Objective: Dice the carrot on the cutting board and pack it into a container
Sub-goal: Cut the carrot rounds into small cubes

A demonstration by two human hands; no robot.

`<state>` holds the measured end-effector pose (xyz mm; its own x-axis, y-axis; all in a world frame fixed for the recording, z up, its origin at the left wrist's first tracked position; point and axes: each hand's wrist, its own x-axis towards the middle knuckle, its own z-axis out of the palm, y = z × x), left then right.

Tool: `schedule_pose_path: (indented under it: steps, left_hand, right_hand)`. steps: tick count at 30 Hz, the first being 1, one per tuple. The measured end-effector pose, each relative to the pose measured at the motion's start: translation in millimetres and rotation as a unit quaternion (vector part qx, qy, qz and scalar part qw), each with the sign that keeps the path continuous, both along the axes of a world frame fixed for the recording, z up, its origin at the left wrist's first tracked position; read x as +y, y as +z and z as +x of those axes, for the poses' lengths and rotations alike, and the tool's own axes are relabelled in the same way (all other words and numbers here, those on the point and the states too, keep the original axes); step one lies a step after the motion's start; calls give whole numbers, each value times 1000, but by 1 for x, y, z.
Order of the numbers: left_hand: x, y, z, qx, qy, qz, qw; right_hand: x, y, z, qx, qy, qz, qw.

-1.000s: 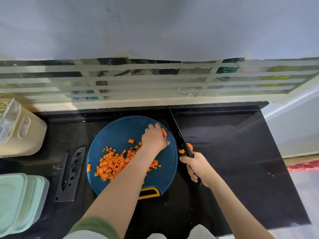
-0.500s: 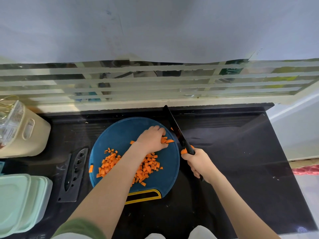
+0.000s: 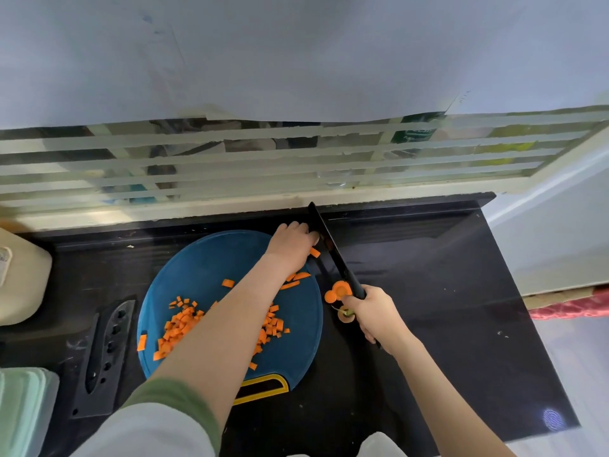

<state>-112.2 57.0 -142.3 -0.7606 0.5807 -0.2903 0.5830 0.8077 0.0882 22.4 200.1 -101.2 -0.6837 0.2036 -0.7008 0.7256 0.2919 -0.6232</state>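
- Head view, landmark: a round blue cutting board lay on the dark counter. We give every place below relative to it.
- The left hand sat at the board's far right rim. Its fingers were curled down over a carrot piece, of which only an orange end showed, and its knuckles lay close against the blade.
- The right hand, just off the board's right edge, was wrapped round the black handle of the knife. The blade slanted away along the far right rim, with its tip past the board.
- The diced carrot lay heaped on the board's near half, on both sides of the left forearm. A few carrot strips lay uncut near the right edge, and two round carrot ends lay off it, just beside that edge.
- Pale green containers were stacked well to the board's left, with a black knife sheath between them and the board.
- We judged that the last strips were being diced. The piece wanted drawing inward from the rim so that no cubes dropped to the counter. The fingertips belonged tucked behind the knuckles, the blade riding those knuckles in short, evenly spaced cuts.
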Motion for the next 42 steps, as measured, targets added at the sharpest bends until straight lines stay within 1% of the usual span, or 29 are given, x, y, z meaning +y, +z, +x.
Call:
schedule_pose_path:
  steps: [2,5,8,10,12,15,17,19,21,23,26,28,30,32,38,40,42]
  left_hand:
    - [4,-1,-1,10,-9,-9,1000]
    - [6,-3,2,25,-12,-5,1000]
    - [-2,1,7,44,47,33,997]
    - [-12,6,10,40,92,51,994]
    - [-26,10,16,15,109,39,993]
    - [-44,12,22,-39,112,-14,993]
    - [-51,14,26,-58,122,-26,990]
    - [-49,15,28,-45,121,-13,992]
    - [-45,15,31,-19,112,30,993]
    - [-40,13,34,-11,75,69,995]
    - [-30,7,41,-25,-1,57,998]
    - [-26,4,44,-21,-20,41,999]
    - [-23,2,46,0,-31,40,999]
    - [-22,1,48,18,-34,45,998]
    - [-24,-3,53,24,-23,58,998]
    - [-25,-3,56,24,-5,67,997]
    - [-27,-2,59,23,36,95,995]
  right_hand:
    - [0,-1,-1,4,-13,-13,1000]
    - [1,-1,-1,3,-18,-9,1000]
    - [0,-2,0,11,-32,-6,999]
    - [-2,-3,1,14,-47,-18,999]
    - [-5,-5,2,10,-58,-32,998]
    - [-9,-11,2,5,-54,-27,998]
    - [-11,-14,2,8,-51,-27,998]
    - [-11,-17,1,10,-52,-22,998]
    - [-13,-18,2,12,-50,-20,998]
    - [-14,-18,4,16,-46,-22,999]
    - [-15,-16,7,27,-43,-24,998]
    - [-16,-16,8,33,-40,-22,998]
    - [-16,-15,10,34,-39,-16,999]
    - [-15,-16,12,33,-40,-7,999]
    - [-19,-15,15,19,-47,-17,999]
    - [-20,-15,15,24,-42,-17,999]
    - [-22,-14,15,26,-26,-10,999]
